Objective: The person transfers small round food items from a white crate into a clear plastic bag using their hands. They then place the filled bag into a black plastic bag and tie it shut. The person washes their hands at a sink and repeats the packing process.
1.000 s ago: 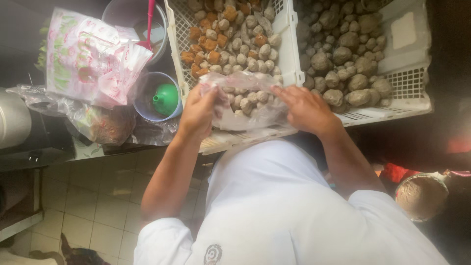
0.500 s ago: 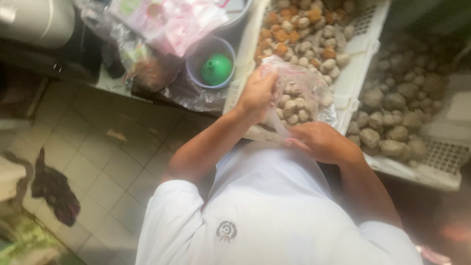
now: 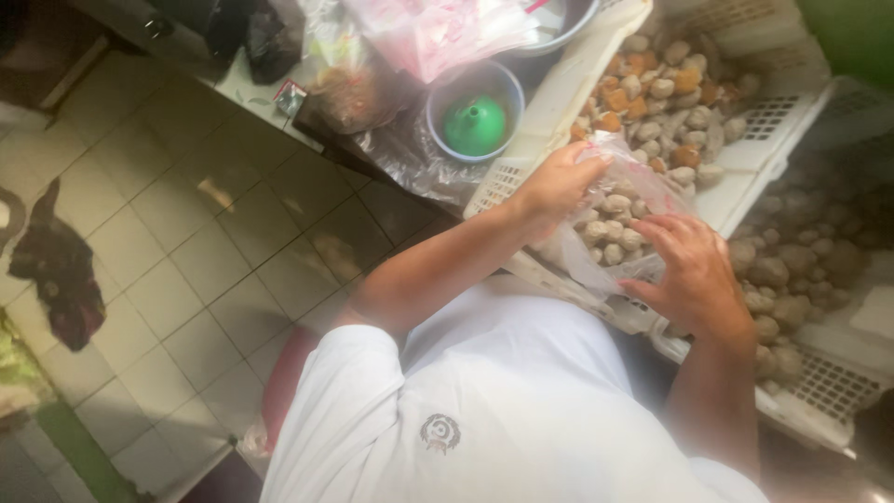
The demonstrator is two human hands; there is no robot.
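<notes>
Holding a clear plastic bag (image 3: 610,228) of pale round balls between both hands, I work over the white slatted crate (image 3: 559,98). My left hand (image 3: 557,183) pinches the bag's upper edge, fingers closed on the plastic. My right hand (image 3: 694,270) lies against the bag's lower side, fingers spread and curled over it. The bag sits at the crate's near rim, above more pale and orange balls. A second crate (image 3: 819,387) of larger grey-brown balls lies to the right. A blue bowl with a green funnel (image 3: 475,123) stands on the worktop just left of the crate.
</notes>
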